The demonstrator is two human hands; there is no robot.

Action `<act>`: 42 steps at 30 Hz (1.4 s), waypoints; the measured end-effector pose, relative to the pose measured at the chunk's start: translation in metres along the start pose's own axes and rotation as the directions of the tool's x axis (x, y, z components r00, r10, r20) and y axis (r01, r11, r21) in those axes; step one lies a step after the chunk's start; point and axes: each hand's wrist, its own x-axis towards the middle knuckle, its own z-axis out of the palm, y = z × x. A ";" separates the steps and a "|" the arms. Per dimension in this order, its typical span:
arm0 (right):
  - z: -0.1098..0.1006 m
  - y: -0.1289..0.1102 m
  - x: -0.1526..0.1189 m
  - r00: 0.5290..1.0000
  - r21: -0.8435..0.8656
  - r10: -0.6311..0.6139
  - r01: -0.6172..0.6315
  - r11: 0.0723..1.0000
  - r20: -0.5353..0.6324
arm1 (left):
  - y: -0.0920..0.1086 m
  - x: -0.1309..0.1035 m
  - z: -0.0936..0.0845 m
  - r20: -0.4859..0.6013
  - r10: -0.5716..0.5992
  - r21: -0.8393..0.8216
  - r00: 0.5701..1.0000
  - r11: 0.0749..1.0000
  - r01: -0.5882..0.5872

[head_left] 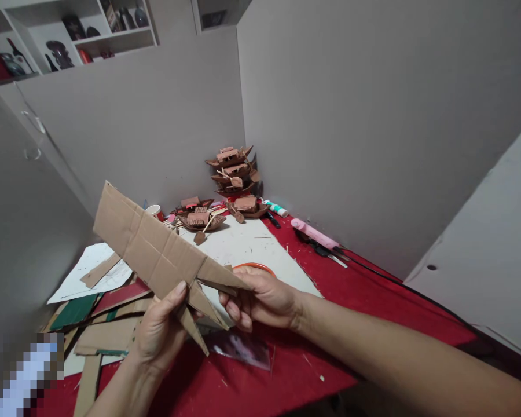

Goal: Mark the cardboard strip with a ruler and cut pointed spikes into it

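A long piece of brown cardboard (156, 246) is held up in front of me, tilted, with crease lines across it and several pointed flaps at its lower right end. My left hand (158, 324) grips the lower edge, thumb on top, near where the flaps begin. With its fingers closed, my right hand (264, 298) pinches the uppermost pointed flap near the tip. Just behind that hand shows an orange curved rim (255, 266); its kind cannot be made out. Below the flaps, a shiny clear sheet (245, 350) lies on the red tabletop (304, 370).
Cardboard scraps (106, 336) lie at the left, beside a white paper sheet (76, 272). Small boat models (200, 220) stand at the back, some stacked (234, 171) in the corner. A pink tool (315, 233) with a black cord lies along the right wall, near a tube (276, 208).
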 end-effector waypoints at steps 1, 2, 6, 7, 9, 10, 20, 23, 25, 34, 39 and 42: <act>0.002 -0.002 -0.001 0.999 -0.022 -0.027 0.027 0.999 -0.028 | 0.000 0.000 0.001 -0.029 0.008 -0.010 1.000 1.000 -0.008; 0.004 -0.004 -0.002 0.996 -0.048 -0.068 0.065 0.997 -0.064 | 0.000 0.000 0.002 -0.055 0.013 -0.020 0.998 1.000 -0.014; 0.009 -0.013 -0.005 0.942 -0.209 -0.255 0.210 0.955 -0.218 | 0.003 -0.001 0.006 -0.136 -0.003 -0.068 0.991 0.998 -0.007; 0.007 -0.015 -0.004 0.923 -0.280 -0.291 0.218 0.935 -0.252 | 0.005 -0.001 0.006 -0.145 -0.008 -0.083 0.989 0.997 -0.004; 0.002 -0.019 -0.004 0.876 -0.548 -0.371 0.156 0.822 -0.308 | 0.013 0.001 0.004 -0.169 -0.005 -0.113 0.986 0.994 -0.014; -0.002 -0.020 -0.004 0.859 -0.728 -0.410 0.066 0.683 -0.306 | 0.018 0.002 0.002 -0.182 0.011 -0.124 0.983 0.992 -0.034; -0.013 -0.024 -0.013 0.945 -0.917 -0.208 -0.303 -0.261 -0.253 | 0.053 0.013 -0.010 -0.219 0.274 -0.047 0.936 0.956 -0.291; -0.019 -0.023 -0.011 0.943 -0.895 -0.161 -0.328 -0.302 -0.291 | 0.052 0.016 -0.016 -0.146 0.310 0.002 0.940 0.950 -0.313; -0.025 -0.024 -0.007 0.938 -0.888 -0.133 -0.345 -0.304 -0.319 | 0.052 0.018 -0.021 -0.113 0.307 0.024 0.945 0.951 -0.307; -0.029 -0.038 -0.026 0.875 -0.856 -0.307 -0.453 -0.247 -0.374 | 0.060 0.015 -0.031 0.020 0.295 0.099 0.955 0.950 -0.295; -0.005 -0.033 -0.074 0.862 -0.971 -0.446 -0.212 0.111 -0.240 | 0.059 0.012 -0.029 0.027 0.290 0.083 0.957 0.953 -0.292; 0.019 -0.021 -0.094 0.907 -0.978 -0.384 -0.116 0.172 -0.175 | 0.057 0.012 -0.029 0.018 0.281 0.068 0.960 0.957 -0.281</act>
